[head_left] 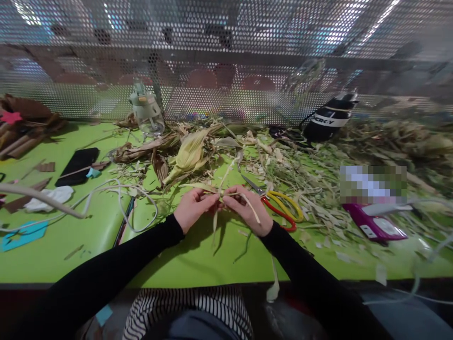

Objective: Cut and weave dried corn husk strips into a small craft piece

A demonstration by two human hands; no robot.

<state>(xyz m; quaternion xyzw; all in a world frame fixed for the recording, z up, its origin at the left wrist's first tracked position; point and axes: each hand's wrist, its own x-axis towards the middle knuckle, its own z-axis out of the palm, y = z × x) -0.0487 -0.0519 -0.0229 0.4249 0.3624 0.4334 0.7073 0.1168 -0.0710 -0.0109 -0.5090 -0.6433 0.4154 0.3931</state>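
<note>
My left hand point(193, 206) and my right hand point(247, 208) meet above the green table point(198, 264), thumbs and fingertips pinched close together. Between them are thin pale strips of corn husk point(228, 174), crossing at the fingertips, with ends sticking out upward, downward and over the right hand. How the strips join is hidden by the fingers. Just right of my right hand lie scissors point(285, 208) with red and yellow handles, blades pointing away to the left. A yellow-green corn husk point(191, 153) rests beyond my hands.
Husk scraps point(297, 174) cover the table's back and right. A clear bottle point(146, 111) and a black bottle point(329, 118) stand near the perforated metal screen point(226, 61). Left are a black phone point(78, 165) and white cable point(120, 189); right, a purple packet point(375, 222).
</note>
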